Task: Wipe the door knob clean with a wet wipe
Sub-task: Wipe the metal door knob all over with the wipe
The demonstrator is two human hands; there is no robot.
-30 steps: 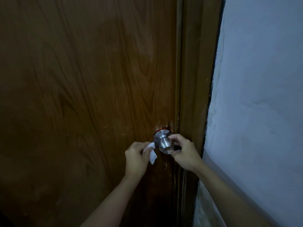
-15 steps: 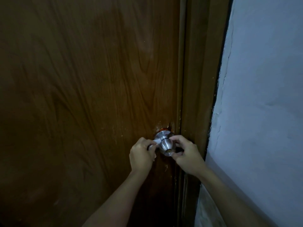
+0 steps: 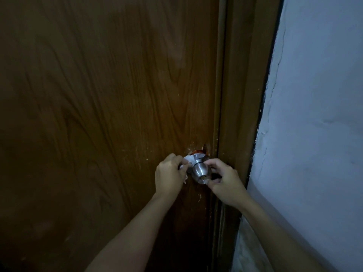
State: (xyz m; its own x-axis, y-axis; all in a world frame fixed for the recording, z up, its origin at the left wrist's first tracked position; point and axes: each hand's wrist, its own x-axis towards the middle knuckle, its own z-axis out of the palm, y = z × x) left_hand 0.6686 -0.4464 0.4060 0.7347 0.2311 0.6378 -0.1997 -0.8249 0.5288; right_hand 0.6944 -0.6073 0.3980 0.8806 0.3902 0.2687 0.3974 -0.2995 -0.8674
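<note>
Raised since the earlier frame, left hand pinches the white wet wipe against the door knob base on the wooden door; right hand fingers apparently grip the knob's right side.

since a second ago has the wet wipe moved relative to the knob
Yes. The wet wipe has gone from hanging low at the left of the door knob up to its upper left, against the base.

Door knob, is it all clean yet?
Not yet. Done: the wet wipe is out and against the door knob. In hand: the left hand presses it on the knob's left side while the right hand steadies the knob. Left: the shiny front and right side look unwiped.
</note>
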